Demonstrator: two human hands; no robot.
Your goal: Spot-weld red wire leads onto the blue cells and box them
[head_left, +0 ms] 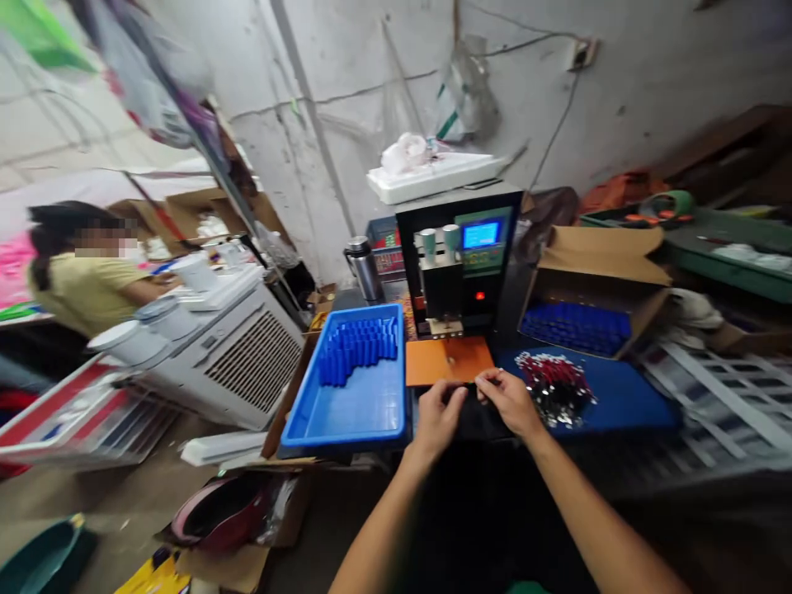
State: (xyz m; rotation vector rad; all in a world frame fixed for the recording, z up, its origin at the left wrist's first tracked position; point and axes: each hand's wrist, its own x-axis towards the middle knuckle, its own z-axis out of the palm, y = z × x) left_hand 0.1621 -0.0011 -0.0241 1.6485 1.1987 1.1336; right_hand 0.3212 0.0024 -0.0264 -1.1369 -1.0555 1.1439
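On your left, the blue tray (365,419) holds upright blue cylinders (359,345) bunched toward its far end. Your left hand (438,419) and right hand (511,402) meet at the near edge of the orange plate (430,363), below the black machine (442,285), fingertips pinched on a small dark piece (470,385), too small to identify surely. Just right, red-and-black leads (557,386) lie heaped on a blue mat (634,400), before an open carton (603,243).

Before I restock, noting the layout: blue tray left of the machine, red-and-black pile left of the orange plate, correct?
Not quite: the head view shows the red-and-black pile right of the orange plate. The blue tray is left of the machine.
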